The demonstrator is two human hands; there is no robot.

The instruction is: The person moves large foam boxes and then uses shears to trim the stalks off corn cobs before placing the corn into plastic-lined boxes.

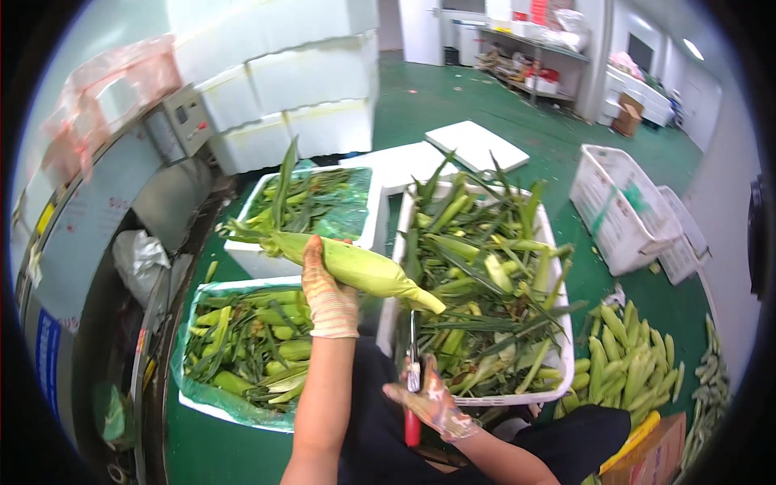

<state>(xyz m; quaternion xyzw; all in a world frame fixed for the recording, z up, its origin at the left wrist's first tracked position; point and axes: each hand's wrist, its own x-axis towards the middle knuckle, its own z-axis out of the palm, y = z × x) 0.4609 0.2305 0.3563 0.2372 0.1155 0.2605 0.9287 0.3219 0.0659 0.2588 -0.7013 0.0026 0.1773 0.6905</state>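
My left hand (331, 295), in an orange-and-white striped glove, is closed round a corn ear (368, 271) in its pale green husk. The ear lies aslant in the air, leafy tip to the left, cut-looking stem end to the right. Lower down, my right hand (434, 404), in a patterned glove, grips a red-handled cutting tool (413, 424). Its narrow metal blade points up toward the stem, apart from it as far as I can see. Just beyond, a white crate (568, 352) is heaped with green husks and leaves (477, 275).
Left stand a green-lined foam box (184, 380) of corn ears and husks and another foam box (376, 210) with leaves. Right lie piled corn ears (634, 356), beside a cardboard box (655, 453). White crates (622, 194) stand farther right; stacked foam boxes (311, 73) rise behind.
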